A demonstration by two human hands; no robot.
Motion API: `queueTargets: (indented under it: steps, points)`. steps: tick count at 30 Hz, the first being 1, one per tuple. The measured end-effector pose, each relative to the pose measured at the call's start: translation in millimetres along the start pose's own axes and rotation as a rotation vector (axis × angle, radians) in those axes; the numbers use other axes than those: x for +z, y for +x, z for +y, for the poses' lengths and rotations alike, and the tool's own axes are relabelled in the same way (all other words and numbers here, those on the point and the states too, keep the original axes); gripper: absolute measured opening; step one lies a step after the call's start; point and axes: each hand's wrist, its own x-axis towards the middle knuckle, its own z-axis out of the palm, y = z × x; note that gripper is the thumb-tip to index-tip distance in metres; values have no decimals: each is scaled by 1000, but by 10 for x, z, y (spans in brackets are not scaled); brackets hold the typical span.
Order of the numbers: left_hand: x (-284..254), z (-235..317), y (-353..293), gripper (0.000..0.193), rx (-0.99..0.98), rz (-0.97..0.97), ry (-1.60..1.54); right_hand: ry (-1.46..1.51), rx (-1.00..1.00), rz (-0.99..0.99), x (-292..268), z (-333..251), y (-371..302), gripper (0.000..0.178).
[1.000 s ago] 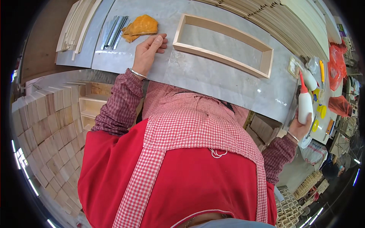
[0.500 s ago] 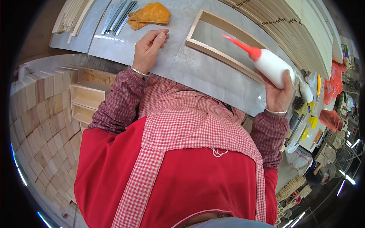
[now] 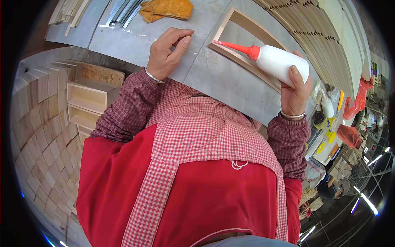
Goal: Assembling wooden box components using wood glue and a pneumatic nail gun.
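Bottle (image 3: pixel 282 65) swung L; R hand (image 3: pixel 295 94) fingers wrapped round it, nozzle (image 3: pixel 235 47) pointing twd frame's (image 3: pixel 256 28) L end; L hand (image 3: pixel 168 53) half-curled, no load seen.

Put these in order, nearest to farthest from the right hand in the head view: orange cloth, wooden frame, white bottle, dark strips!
1. White bottle: held in the right hand.
2. Wooden frame: just beyond the bottle.
3. Orange cloth: off to the left.
4. Dark strips: farther left, past the cloth.

Squeeze bottle (image 3: pixel 284 64) was white, its nozzle (image 3: pixel 237 48) red. Apron (image 3: pixel 214 138) was red-and-white gingham, sleeves (image 3: pixel 126 103) maroon check. Wooden frame (image 3: pixel 253 27) was pale tan, tabletop (image 3: pixel 226 80) grey, cloth (image 3: pixel 168 8) orange.
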Motion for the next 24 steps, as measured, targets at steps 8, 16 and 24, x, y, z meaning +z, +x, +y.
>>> queueTargets:
  steps: [8,16,24]
  points:
    - [25,-93,-19,19,-1,-8,-18,-29,-113,2,-25,-21,24,57]
    - [25,-77,-15,18,-9,-13,-10,-71,-197,18,-2,-108,150,55]
    - [19,-78,0,18,-12,-21,2,-71,-246,34,51,-187,382,53]
